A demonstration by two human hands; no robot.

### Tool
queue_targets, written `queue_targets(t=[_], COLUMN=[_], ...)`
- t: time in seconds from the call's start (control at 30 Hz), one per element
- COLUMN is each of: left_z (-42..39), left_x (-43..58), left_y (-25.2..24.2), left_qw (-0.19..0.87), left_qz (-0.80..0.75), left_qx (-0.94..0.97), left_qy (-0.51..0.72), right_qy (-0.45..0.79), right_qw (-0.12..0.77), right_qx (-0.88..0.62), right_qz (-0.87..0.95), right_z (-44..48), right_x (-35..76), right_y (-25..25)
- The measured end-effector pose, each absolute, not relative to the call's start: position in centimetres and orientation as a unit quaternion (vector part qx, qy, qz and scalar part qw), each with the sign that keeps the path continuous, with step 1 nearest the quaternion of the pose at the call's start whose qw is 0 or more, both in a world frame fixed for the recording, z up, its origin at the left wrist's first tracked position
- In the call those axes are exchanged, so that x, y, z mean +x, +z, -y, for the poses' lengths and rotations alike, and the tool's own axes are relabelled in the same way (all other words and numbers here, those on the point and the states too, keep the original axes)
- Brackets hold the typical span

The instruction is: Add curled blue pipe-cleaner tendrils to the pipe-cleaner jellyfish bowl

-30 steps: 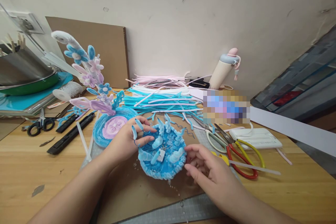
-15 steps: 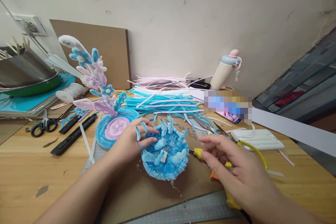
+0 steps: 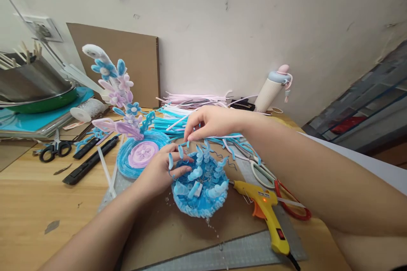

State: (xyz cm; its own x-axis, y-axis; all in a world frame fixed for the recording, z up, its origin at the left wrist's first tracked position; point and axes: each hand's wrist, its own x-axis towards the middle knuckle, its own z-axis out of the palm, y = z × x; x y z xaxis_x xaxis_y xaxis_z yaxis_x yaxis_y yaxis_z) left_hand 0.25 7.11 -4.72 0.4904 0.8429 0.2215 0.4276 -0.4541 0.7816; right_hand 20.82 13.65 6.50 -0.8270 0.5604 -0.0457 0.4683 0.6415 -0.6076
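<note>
A round blue pipe-cleaner dish with a braided rim and curled fuzzy pieces rising inside rests on the cardboard. My left hand grips its left edge, fingers reaching inside, with thin blue-tipped stems beside the fingers. Beyond the dish, the fingertips of my right hand close on a short blue pipe-cleaner piece. A yellow glue gun with a lit orange light lies right of the dish, its nozzle close to the rim. Clear beads on a strand trail from the dish's front.
Blue, white and pink pipe cleaners are heaped behind. A flower stalk stands on a blue and pink disc at left. Scissors and a black cutter lie further left. Red-handled pliers and a bottle are at right.
My right hand has moved left and away from me, from above the glue gun to behind the dish, and its fingers have closed. My left hand stays at the dish.
</note>
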Motion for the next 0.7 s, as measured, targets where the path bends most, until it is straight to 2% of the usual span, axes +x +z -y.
queue_targets(t=[0.1,0.33,0.5,0.7], left_z=[-7.2,-7.4,-7.4,-7.3], left_x=[0.3,0.3,0.3,0.3], left_y=[-4.8,-4.9,-4.9,-4.9], left_qw=[0.339,0.345,0.338,0.34], left_qz=[-0.392,-0.367,-0.378,-0.381], left_qx=[0.797,0.804,0.803,0.797], left_qy=[0.311,0.315,0.314,0.323], right_qy=[0.338,0.399,0.407,0.411], right_qw=[0.009,-0.046,-0.041,0.008], right_qx=[-0.211,-0.135,-0.126,-0.142], right_qz=[0.917,0.906,0.904,0.9], right_z=[-15.3,-16.7,-16.5,-15.8], right_x=[19.7,18.7,18.6,18.8], right_y=[5.5,2.7,2.0,0.9])
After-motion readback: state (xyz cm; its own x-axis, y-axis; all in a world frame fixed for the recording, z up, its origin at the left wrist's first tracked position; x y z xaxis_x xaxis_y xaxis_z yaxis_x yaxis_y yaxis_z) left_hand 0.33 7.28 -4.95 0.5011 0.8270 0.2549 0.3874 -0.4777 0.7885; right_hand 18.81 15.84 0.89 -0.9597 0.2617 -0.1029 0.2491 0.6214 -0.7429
